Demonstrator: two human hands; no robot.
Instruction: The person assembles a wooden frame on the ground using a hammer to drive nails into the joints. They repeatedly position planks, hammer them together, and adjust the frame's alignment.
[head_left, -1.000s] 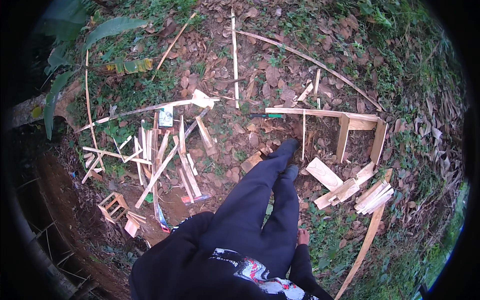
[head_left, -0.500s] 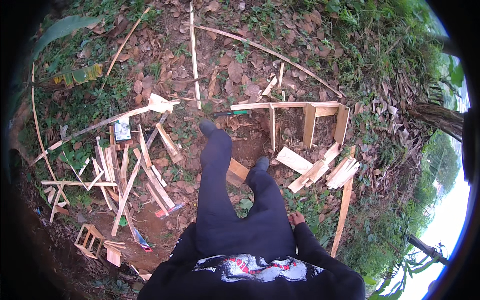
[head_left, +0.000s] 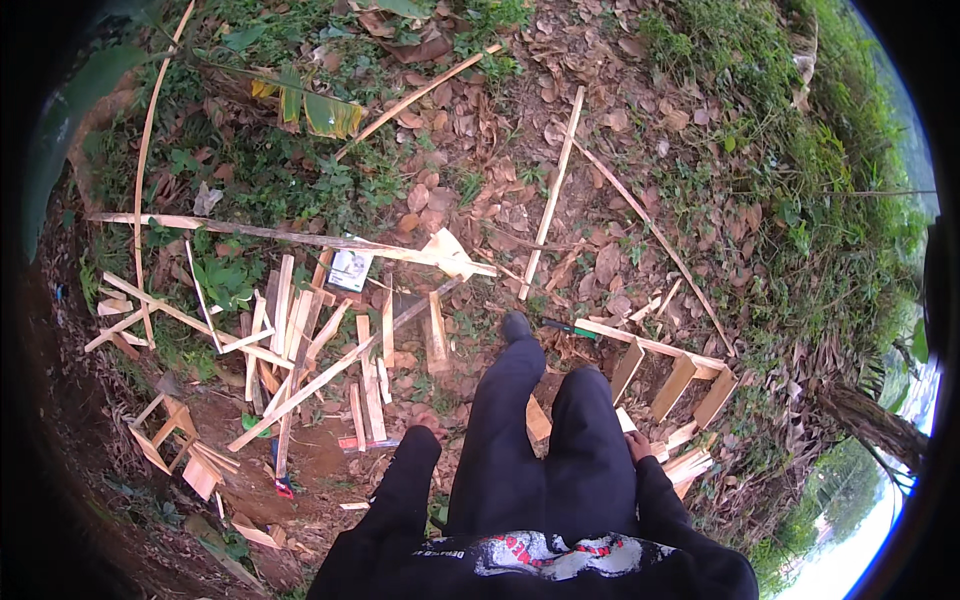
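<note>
My left hand [head_left: 430, 421] reaches out past its dark sleeve, low over the ground beside my left leg. Its fingers look apart and I see nothing in them, though leaves behind blur the outline. The nearest thing is a pale wooden strip [head_left: 370, 385] lying by a saw blade [head_left: 362, 442]. My right hand [head_left: 638, 446] hangs beside my right thigh, near a stack of short boards [head_left: 688, 464]. It appears loosely open and empty. Ahead on the right stands a wooden frame [head_left: 655, 349] with several short boards fixed to one long rail. A green-handled tool [head_left: 578, 331] touches the rail's left end.
Cut wood pieces [head_left: 290, 330] lie heaped on the left, with a long plank [head_left: 250, 231] behind. A small wooden stool-like frame [head_left: 167, 435] and a red-handled saw [head_left: 284, 487] lie lower left. A white box [head_left: 350, 268] sits beside the heap. A tree trunk [head_left: 880, 425] juts in at right.
My view has turned toward the left, so the wood heap and frame appear shifted right and lower. My left hand has come into sight, and my legs have changed stance.
</note>
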